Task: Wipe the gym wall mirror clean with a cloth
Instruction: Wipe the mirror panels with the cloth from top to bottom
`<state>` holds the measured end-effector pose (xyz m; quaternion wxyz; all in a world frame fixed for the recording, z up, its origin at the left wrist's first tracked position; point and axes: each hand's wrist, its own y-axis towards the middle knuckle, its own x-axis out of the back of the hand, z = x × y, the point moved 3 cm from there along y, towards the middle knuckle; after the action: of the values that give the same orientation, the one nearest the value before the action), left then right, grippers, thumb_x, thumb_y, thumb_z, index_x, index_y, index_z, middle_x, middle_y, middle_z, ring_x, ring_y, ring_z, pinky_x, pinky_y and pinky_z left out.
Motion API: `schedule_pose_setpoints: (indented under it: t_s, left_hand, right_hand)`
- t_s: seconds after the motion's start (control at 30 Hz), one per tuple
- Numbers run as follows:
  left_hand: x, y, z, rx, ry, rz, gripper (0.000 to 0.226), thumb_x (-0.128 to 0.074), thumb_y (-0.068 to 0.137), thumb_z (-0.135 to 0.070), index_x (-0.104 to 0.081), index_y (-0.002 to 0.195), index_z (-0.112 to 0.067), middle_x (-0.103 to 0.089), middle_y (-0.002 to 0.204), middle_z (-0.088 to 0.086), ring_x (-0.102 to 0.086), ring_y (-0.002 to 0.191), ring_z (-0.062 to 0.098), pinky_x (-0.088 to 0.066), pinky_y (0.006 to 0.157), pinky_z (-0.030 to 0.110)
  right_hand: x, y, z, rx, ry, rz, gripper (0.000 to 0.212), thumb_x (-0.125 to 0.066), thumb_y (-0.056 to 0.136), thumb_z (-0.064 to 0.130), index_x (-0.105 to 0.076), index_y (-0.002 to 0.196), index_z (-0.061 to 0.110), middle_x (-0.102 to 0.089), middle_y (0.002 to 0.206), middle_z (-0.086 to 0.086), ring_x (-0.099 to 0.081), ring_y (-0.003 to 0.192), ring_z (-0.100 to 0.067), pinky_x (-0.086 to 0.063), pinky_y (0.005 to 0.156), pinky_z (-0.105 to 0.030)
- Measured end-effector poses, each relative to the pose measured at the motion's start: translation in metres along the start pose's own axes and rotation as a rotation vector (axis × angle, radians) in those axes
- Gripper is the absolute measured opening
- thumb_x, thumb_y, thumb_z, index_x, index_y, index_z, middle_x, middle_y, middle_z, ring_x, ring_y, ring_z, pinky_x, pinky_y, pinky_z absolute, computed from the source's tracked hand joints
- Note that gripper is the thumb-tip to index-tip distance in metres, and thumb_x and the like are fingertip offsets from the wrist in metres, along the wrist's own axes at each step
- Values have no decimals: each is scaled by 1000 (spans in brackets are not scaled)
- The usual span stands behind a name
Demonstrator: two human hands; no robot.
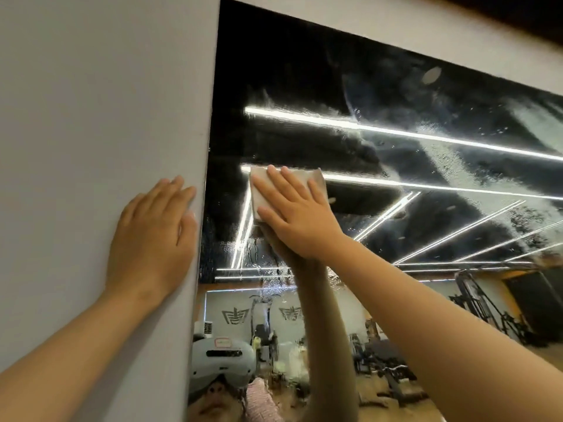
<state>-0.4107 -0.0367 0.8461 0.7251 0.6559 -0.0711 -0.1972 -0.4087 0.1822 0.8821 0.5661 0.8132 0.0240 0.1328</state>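
Observation:
The wall mirror (350, 86) fills the upper right of the view, its glass smeared with wet streaks and droplets. My right hand (300, 216) lies flat with straight fingers on a pale folded cloth (259, 190), pressing it against the glass near the mirror's left edge. The cloth's corners show above and left of the fingers. My left hand (155, 236) rests flat and open on the grey wall (91, 102), its fingertips at the mirror's left edge. The arm's reflection runs down from the right hand.
The mirror reflects ceiling light strips, gym machines (475, 303) and benches on a wooden floor, and the headset worn by the person (222, 360). A white wall band (396, 22) runs above the mirror's top edge.

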Motion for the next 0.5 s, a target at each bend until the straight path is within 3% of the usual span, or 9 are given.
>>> schedule_pose_setpoints:
  t_s: [0.13, 0.27, 0.5]
  left_hand:
    - [0, -1, 0, 0, -6, -3, 67, -15, 93, -37, -47, 146, -13, -38, 157, 5, -29, 147, 21, -15, 121, 40]
    - [-1, -1, -2, -3, 9, 6, 64, -17, 94, -35, -43, 149, -14, -34, 159, 4, -26, 149, 21, -13, 121, 39]
    - [5, -8, -6, -14, 91, 92, 64, -19, 95, -34, -36, 152, -11, -29, 161, 10, -22, 150, 26, -12, 122, 43]
  right_hand:
    - [8, -29, -55, -165, -5, 18, 62, -4, 91, 60, 6, 151, 49, 12, 165, 13, 17, 150, -6, 15, 120, -40]
    - [11, -69, -101, -324, 10, 13, 62, -6, 93, 57, 10, 152, 47, 15, 165, 10, 20, 149, -8, 16, 118, -40]
    - [4, -72, -61, -384, 23, 20, 57, -12, 107, 47, 11, 157, 33, 20, 164, 7, 22, 150, -13, 17, 118, -46]
